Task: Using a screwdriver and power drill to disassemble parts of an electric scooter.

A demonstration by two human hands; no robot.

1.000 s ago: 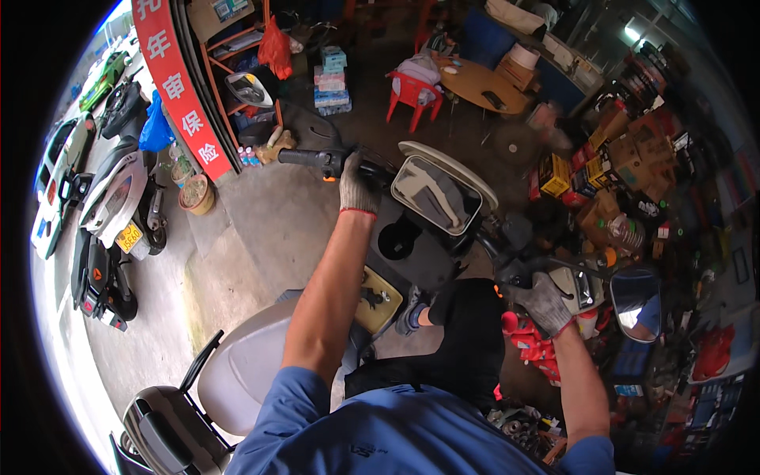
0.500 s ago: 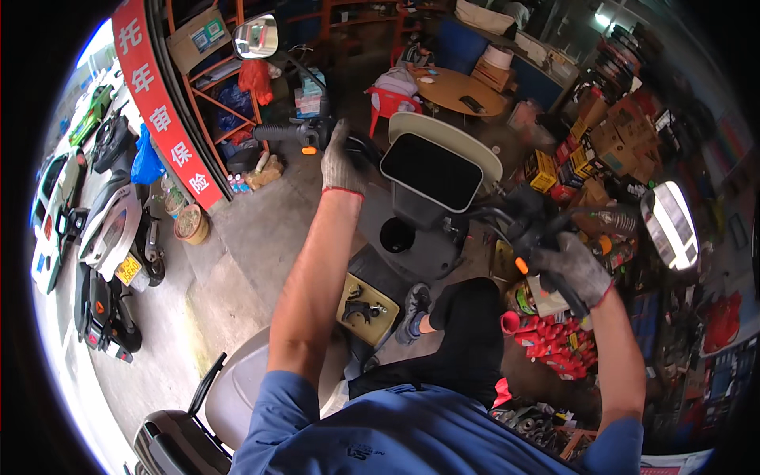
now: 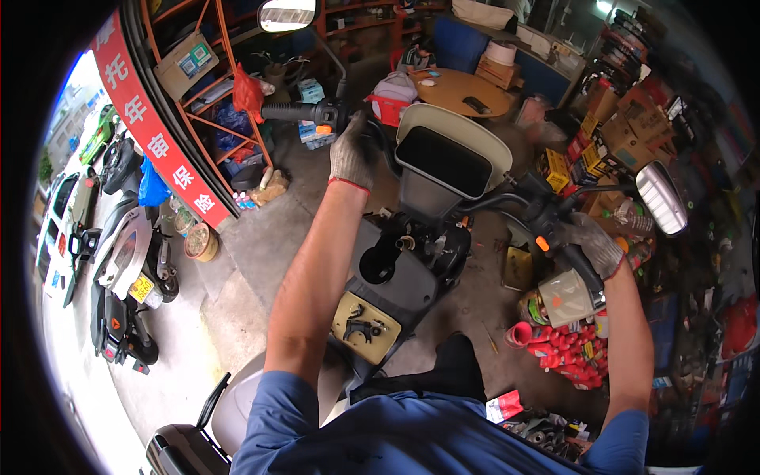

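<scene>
Grey knit gloves with red cuffs cover both hands. My left hand (image 3: 352,154) is closed round the scooter handlebar (image 3: 384,146), just inboard of the left switch housing and its ribbed black grip (image 3: 286,112). On the other side, my right hand (image 3: 592,244) is wrapped over the right end of the bar by its black grip (image 3: 583,269); its fingertips are partly hidden. Between the hands sits a dark display (image 3: 445,161) in a cream cowl. Below it, the scooter's dark floor section (image 3: 396,265) has a round opening. A shallow tan tray (image 3: 388,348) there holds black parts.
Mirrors (image 3: 286,14) stick out from the bar. Red bottles (image 3: 562,352) and a square beige container (image 3: 568,299) are at the right. Boxes (image 3: 629,131) pile behind them. A round table (image 3: 467,95) stands ahead; another scooter (image 3: 131,249) is parked at the left.
The handlebar and display have shifted and turned against the scooter's body, with both hands still on the bar. My foot and lower leg have drawn back out of sight. The view has shifted.
</scene>
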